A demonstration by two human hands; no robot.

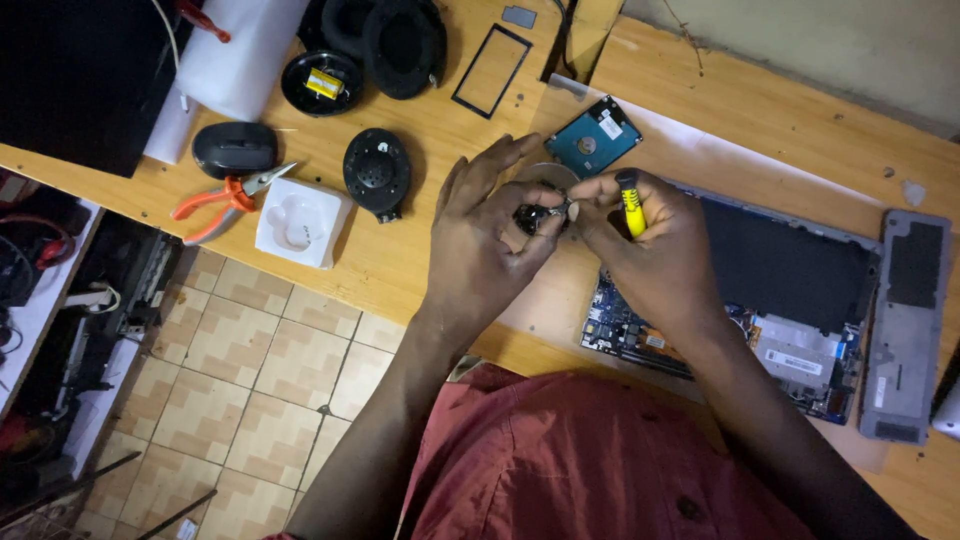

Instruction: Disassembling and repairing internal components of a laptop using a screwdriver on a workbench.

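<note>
My left hand pinches a small dark part between thumb and fingers above the wooden table. My right hand grips a yellow-handled screwdriver, its tip hidden against the small part. Both hands meet just above an opened laptop whose circuit board and black battery are exposed. A bare hard drive lies just behind my hands.
Orange-handled pliers, a black mouse, a white socket plate, dark earcup parts, headphone pads and a black frame sit at the left. A grey cover panel lies at the right. Tiled floor shows below the table edge.
</note>
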